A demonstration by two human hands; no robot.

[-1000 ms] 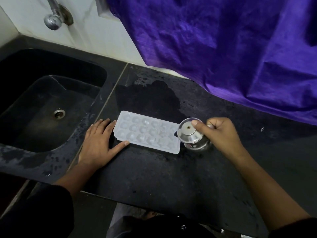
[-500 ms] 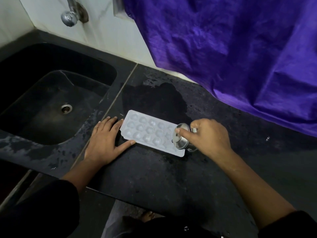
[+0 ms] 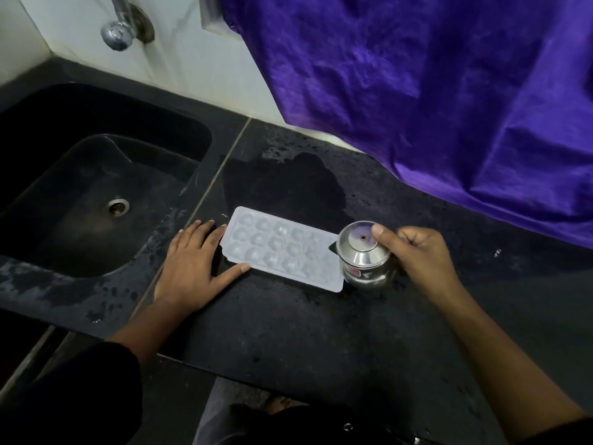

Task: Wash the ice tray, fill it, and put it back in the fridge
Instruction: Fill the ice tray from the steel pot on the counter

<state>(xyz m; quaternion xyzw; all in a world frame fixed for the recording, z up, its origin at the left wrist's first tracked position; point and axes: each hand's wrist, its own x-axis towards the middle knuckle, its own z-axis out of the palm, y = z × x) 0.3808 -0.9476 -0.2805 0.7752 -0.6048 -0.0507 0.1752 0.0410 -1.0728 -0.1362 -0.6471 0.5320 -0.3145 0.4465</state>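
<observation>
your left hand lies flat, fingers straight, against the ice tray on the table, your right hand gripping a steel pot at its right end

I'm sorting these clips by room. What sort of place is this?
Most likely a home kitchen: a black stone sink set into a dark speckled counter, a chrome wall tap above it, and a white plastic ice tray lying beside a small steel pot.
</observation>
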